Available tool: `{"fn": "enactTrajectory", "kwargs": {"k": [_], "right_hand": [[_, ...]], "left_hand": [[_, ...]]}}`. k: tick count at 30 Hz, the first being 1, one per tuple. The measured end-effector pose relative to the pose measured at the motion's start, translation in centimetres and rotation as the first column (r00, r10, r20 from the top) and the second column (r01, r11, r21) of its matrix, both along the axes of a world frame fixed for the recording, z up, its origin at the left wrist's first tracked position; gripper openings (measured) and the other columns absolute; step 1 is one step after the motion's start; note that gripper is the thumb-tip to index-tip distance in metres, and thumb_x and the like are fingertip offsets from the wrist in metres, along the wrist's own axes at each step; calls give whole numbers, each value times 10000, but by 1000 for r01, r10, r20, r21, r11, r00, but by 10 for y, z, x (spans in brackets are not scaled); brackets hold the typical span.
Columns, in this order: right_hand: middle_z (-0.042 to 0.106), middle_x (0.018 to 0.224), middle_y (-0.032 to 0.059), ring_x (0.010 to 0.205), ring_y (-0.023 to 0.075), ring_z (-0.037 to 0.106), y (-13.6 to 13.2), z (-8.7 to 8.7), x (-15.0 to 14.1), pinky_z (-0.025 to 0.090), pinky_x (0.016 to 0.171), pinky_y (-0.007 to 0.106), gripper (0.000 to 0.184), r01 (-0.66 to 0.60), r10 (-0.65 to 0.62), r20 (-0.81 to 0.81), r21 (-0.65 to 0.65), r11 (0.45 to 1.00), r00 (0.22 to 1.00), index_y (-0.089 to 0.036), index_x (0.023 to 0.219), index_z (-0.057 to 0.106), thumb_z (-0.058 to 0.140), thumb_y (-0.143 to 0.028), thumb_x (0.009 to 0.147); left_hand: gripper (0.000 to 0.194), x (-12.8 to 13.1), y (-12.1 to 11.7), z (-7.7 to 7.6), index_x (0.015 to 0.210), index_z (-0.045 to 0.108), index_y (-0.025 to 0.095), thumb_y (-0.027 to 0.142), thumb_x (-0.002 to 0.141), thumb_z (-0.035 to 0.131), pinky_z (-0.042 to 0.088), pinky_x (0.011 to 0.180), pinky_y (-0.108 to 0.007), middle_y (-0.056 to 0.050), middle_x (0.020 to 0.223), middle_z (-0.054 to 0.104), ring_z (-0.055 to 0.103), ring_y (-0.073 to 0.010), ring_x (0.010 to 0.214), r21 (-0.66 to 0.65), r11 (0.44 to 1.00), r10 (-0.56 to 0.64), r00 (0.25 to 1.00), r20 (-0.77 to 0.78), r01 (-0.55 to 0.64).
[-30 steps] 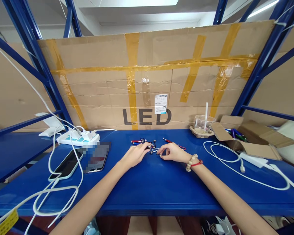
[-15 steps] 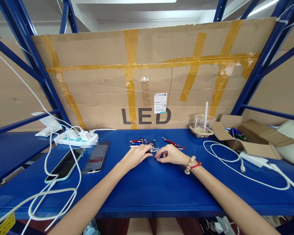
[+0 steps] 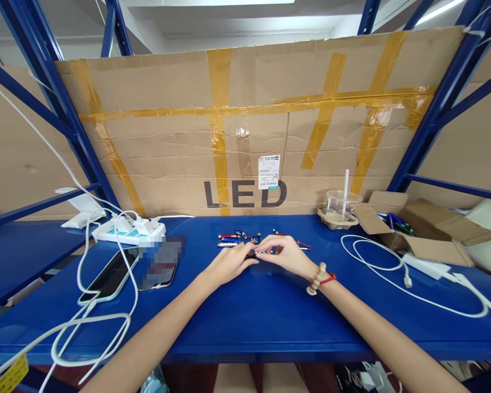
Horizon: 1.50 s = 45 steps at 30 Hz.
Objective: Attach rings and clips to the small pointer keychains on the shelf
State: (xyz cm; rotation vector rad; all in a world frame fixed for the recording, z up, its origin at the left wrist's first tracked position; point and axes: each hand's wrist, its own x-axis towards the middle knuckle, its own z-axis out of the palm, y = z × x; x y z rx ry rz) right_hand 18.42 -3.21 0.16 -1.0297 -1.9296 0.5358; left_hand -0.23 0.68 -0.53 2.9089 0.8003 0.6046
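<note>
My left hand [image 3: 229,262] rests on the blue surface, fingers bent forward over small metal parts and thumb apart; what is under its fingertips is mostly hidden. Against those fingertips, my right hand [image 3: 284,255] pinches thumb and forefinger together on something small. Beyond the left hand lie slim pen-like sticks with metal clips: a red stick [image 3: 226,236], a blue stick [image 3: 230,240] and a silver stick [image 3: 225,244]. Behind the right hand, another red stick [image 3: 277,232] with a red clip [image 3: 305,245] is partly covered.
Left are two phones [image 3: 110,277], a white power strip [image 3: 123,233] and looping white cables [image 3: 125,322]. Right are a plastic cup [image 3: 337,204] with a straw, an open carton [image 3: 437,248] of pens and a coiled white cable [image 3: 368,265]. A cardboard sheet [image 3: 180,158] stands behind.
My right hand has moved slightly left and away from me, bringing its fingertips against the left hand's. The silver clip between the hands is now largely covered.
</note>
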Motion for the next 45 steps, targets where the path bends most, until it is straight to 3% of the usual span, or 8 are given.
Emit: {"fn": "enactTrajectory", "kwargs": {"k": [10,15,20,24,27,33,45], "right_hand": [[633,815,45,741,126,582,3,0,1,459,665,234,127,-58,56,25,55,997,998,-168,735,679,621,-280,724],[619,830,49,713,121,567,2,1,0,452,623,229,181,-61,57,68,62,996,996,-175,787,680,599,-330,738],[610,874,21,676,103,552,3,3,13,420,597,216,315,47,-65,248,75,996,967,-225,997,621,605,-382,725],[609,834,-8,660,101,556,7,-1,26,381,559,202,256,120,-124,473,40,992,872,-259,926,644,625,-385,704],[609,842,-6,658,101,559,10,-5,28,375,563,203,203,120,-123,551,41,992,825,-255,894,658,598,-365,735],[615,873,8,761,121,576,8,-6,23,400,619,209,180,86,-110,553,69,994,826,-237,872,670,549,-331,778],[610,822,1,686,115,561,14,-15,25,399,596,215,160,58,-74,488,49,997,870,-220,779,663,593,-360,745]], "left_hand": [[242,-1,0,0,1012,420,195,384,876,355,427,703,-252,-33,1005,581,566,-160,876,-8,1000,-1,1000,-10,1],[243,-1,0,1,999,424,186,381,881,338,427,685,-254,-37,982,582,566,-162,864,-6,1000,11,1000,-19,-11],[224,-3,4,2,979,425,199,385,874,358,422,696,-242,-13,942,585,564,-154,861,-22,1000,14,1000,15,-14],[223,-5,6,1,954,430,213,406,864,364,414,657,-241,2,887,587,569,-155,799,-18,999,50,999,9,-50],[225,-5,6,1,935,433,214,410,867,347,405,645,-243,0,883,589,567,-159,787,-7,999,53,999,-9,-53],[248,-5,3,3,905,422,203,423,873,311,389,618,-244,-2,841,579,555,-154,739,5,998,66,998,-14,-66],[264,-5,3,3,855,406,193,444,867,325,373,594,-236,-1,803,561,541,-145,709,10,999,36,999,-10,-36]]}}
